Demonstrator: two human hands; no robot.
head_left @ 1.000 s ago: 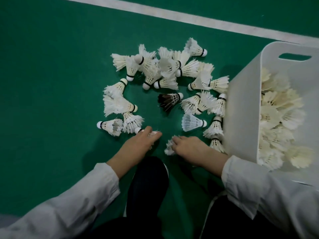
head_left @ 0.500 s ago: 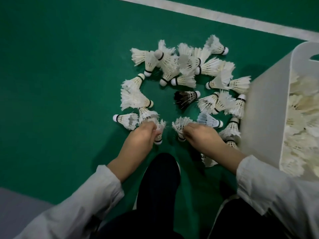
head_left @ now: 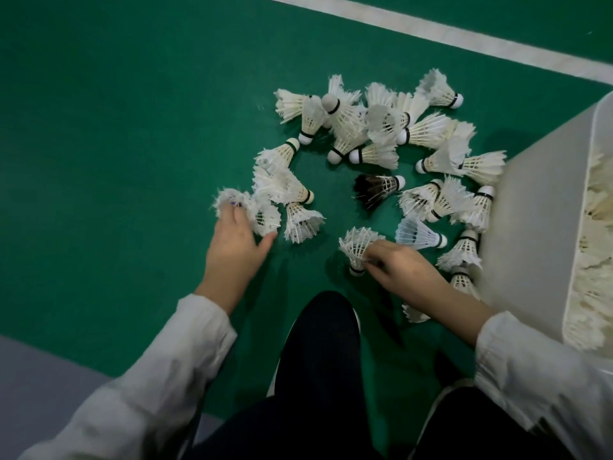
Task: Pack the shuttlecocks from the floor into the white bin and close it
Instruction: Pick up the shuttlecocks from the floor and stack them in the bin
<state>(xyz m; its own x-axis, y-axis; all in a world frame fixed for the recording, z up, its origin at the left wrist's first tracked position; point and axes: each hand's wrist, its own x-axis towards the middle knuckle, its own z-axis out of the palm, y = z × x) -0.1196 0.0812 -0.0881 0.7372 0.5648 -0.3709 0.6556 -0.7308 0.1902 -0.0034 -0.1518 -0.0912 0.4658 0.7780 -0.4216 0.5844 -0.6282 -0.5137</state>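
**Head view**
- Shuttlecocks (head_left: 365, 134): white, lying in a loose ring on the green floor (head_left: 99, 127), many overlapping.
- Dark-feathered shuttlecock (head_left: 378, 190): one, inside the ring.
- Pale blue shuttlecock (head_left: 418, 235): one, just right of the dark one.
- White bin (head_left: 530, 227): at the right edge, touching the ring's right side, with a heap of white feathers showing inside.
- Left hand (head_left: 235, 250): fingers stretched into the feathers at the ring's left end, thumb spread. I cannot tell from here whether it grips any.
- Right hand (head_left: 404, 267): fingertips curled, pinching the pinched shuttlecock (head_left: 358, 244) close to its cork.
- White line (head_left: 464, 38): crosses the far floor.
- Dark trouser leg (head_left: 318, 360): between the two white sleeves.
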